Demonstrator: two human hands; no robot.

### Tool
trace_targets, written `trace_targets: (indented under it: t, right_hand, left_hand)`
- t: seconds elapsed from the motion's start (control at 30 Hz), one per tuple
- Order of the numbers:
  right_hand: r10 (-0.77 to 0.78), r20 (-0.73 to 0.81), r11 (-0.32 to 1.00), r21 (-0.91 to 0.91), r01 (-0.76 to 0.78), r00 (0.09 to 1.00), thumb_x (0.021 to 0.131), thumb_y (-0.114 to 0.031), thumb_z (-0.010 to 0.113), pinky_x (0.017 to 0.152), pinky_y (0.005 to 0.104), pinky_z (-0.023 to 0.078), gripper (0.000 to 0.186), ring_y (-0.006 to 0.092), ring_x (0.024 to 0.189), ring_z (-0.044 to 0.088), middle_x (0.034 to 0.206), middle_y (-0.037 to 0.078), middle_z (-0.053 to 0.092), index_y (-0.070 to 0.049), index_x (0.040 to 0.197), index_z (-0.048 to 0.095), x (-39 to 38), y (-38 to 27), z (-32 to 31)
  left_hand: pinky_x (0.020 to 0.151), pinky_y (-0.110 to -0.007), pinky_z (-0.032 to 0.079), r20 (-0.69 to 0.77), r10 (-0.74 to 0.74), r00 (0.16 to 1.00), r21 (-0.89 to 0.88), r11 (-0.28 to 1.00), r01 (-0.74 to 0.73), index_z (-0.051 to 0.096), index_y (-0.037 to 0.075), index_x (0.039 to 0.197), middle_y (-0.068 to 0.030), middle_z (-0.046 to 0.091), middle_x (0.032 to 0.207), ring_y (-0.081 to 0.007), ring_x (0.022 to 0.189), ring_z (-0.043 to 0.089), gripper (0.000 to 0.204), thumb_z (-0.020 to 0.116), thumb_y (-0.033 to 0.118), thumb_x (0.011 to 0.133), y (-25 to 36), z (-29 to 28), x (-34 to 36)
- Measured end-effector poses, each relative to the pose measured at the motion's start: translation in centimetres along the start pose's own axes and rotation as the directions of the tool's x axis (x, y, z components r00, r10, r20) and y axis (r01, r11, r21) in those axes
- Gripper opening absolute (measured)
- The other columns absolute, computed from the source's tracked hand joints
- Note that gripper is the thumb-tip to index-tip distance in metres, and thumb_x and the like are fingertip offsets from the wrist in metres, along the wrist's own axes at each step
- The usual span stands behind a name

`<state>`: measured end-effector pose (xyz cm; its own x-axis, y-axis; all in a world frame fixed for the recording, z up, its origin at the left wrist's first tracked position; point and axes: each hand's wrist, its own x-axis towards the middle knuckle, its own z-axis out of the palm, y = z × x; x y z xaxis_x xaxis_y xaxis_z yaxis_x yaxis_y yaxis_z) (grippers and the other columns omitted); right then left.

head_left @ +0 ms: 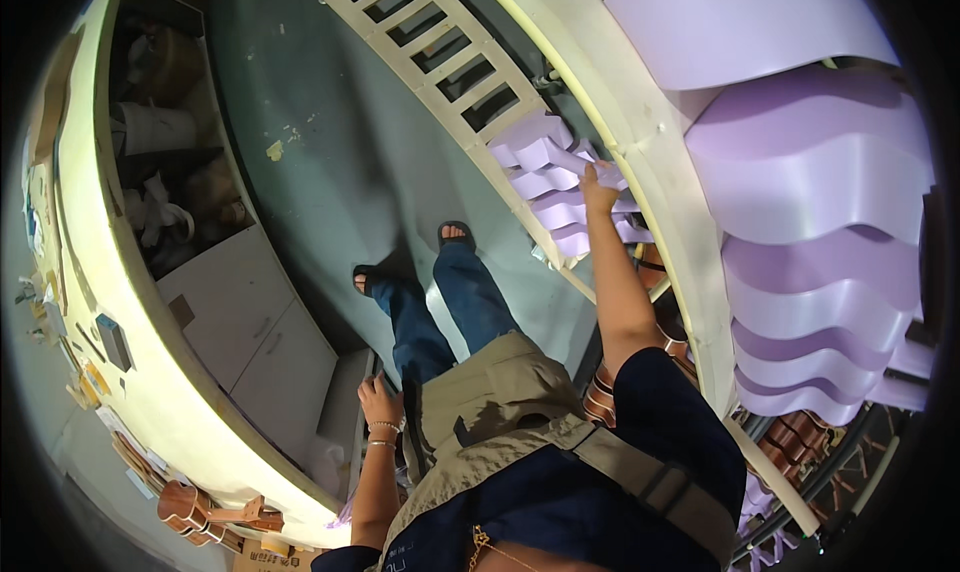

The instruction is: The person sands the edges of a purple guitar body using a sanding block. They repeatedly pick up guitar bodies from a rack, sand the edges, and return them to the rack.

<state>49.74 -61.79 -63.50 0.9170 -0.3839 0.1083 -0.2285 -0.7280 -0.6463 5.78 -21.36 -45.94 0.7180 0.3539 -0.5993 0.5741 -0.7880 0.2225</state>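
My right hand (pixel 600 187) reaches to a low wooden slatted rack (pixel 455 67), fingers closed on one of several wavy lilac pieces (pixel 545 202) standing in a row there. My left hand (pixel 380 402), with bracelets at the wrist, hangs low beside my khaki apron (pixel 480 382), fingers loosely bent and apart, holding nothing that I can see. Large glossy lilac wavy pieces (pixel 800 162) stand stacked along the upper right, on the pale shelf beside the rack.
A curved cream bench (pixel 160 362) with tools and scraps lines the left, a small brown wooden instrument (pixel 185 512) at its lower end, dark cubbies and white cupboards (pixel 275 362) beneath. Grey floor (pixel 310 172) lies between bench and rack. More brown instrument bodies (pixel 785 442) sit at lower right.
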Motion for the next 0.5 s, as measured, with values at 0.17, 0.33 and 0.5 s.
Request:
trace_targets:
  t: [0.17,0.33,0.5]
  right_hand:
    - [0.175,0.160,0.980,0.071,-0.188,0.972,0.082,-0.016,0.063,0.067,0.0317,0.043,0.023,0.0213,0.076,0.054,0.087,0.011,0.057,-0.003,0.099,0.055,6.0,-1.3,0.9]
    - [0.292,0.216,0.941,0.109,-0.320,0.932,0.082,-0.014,0.063,0.061,0.0304,0.043,0.021,0.0185,0.071,0.055,0.083,0.009,0.058,-0.003,0.098,0.055,8.2,-0.1,1.5]
    - [0.358,0.293,0.887,0.191,-0.421,0.887,0.082,-0.013,0.063,0.056,0.0291,0.044,0.019,0.0157,0.066,0.055,0.078,0.007,0.058,-0.003,0.097,0.055,7.4,0.1,2.4]
  left_hand:
    - [0.096,-0.044,0.037,0.000,0.023,1.000,-0.093,0.995,-0.023,0.050,0.006,0.119,-0.0163,0.049,0.117,-0.0370,0.112,0.042,0.060,0.074,0.014,0.065,1.8,0.2,1.1]
    - [0.096,-0.044,0.036,-0.052,0.050,0.997,-0.120,0.991,-0.056,0.052,0.008,0.118,-0.0166,0.048,0.118,-0.0365,0.113,0.042,0.055,0.072,0.015,0.068,3.4,-0.7,3.3]
    - [0.096,-0.044,0.036,-0.108,0.071,0.992,-0.145,0.986,-0.086,0.054,0.009,0.116,-0.0162,0.048,0.118,-0.0358,0.113,0.042,0.049,0.071,0.016,0.071,3.3,-1.9,3.8]
